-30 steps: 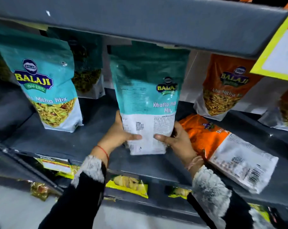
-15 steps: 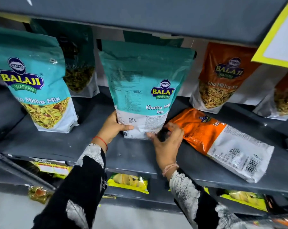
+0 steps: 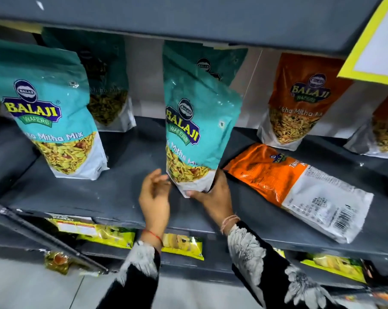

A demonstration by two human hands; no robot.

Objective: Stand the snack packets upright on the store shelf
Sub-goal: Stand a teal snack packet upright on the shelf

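On the grey shelf, a teal packet of yellow snack mix stands upright at left, another behind it. The left hand hovers open beside the middle teal packet, fingers spread, holding nothing. The right hand has its grip closed on that packet's bottom corner; the packet stands slightly tilted. Right of it, an orange packet lies flat; an orange one stands behind.

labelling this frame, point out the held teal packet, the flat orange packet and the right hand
held teal packet [image 3: 195, 121]: head view, on its front logo
flat orange packet [image 3: 268, 175]: head view, on its orange half
right hand [image 3: 213, 197]: head view, on its back
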